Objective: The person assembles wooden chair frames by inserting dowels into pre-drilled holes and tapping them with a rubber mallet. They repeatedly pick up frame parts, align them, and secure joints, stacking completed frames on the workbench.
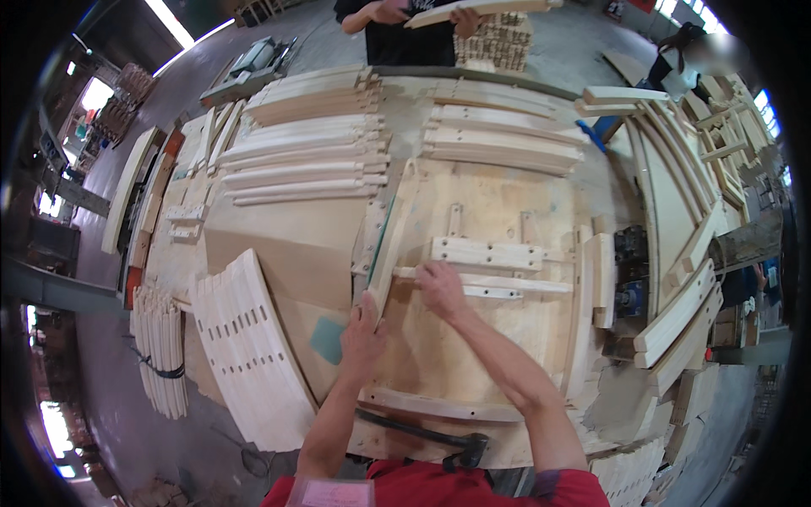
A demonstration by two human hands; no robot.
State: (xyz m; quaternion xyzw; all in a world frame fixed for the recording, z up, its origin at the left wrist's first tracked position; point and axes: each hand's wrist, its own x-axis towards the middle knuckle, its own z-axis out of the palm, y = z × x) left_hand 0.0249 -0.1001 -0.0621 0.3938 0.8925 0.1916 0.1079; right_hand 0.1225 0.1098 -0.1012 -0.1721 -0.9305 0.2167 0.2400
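Note:
On the plywood worktable point(473, 351), a long, slightly curved wooden bar point(395, 232) slants away from me. My left hand point(361, 338) is closed around its near end. A narrow wooden rail point(524, 284) lies crosswise, its left end close to the bar; whether they touch I cannot tell. My right hand point(442, 291) has its fingers closed on that left end. Just beyond the rail sits a screwed-down wooden block point(486, 253) with dark holes. Another upright wooden bar point(579, 317) stands along the rail's right end.
Stacked wooden bars point(304, 139) and slats point(507, 135) fill the table's far side. Slotted curved boards point(249, 346) lie at left, beside a strapped bundle point(160, 351). A black-headed hammer point(465, 444) lies at the near edge. Across the table a person point(410, 38) handles a wooden piece.

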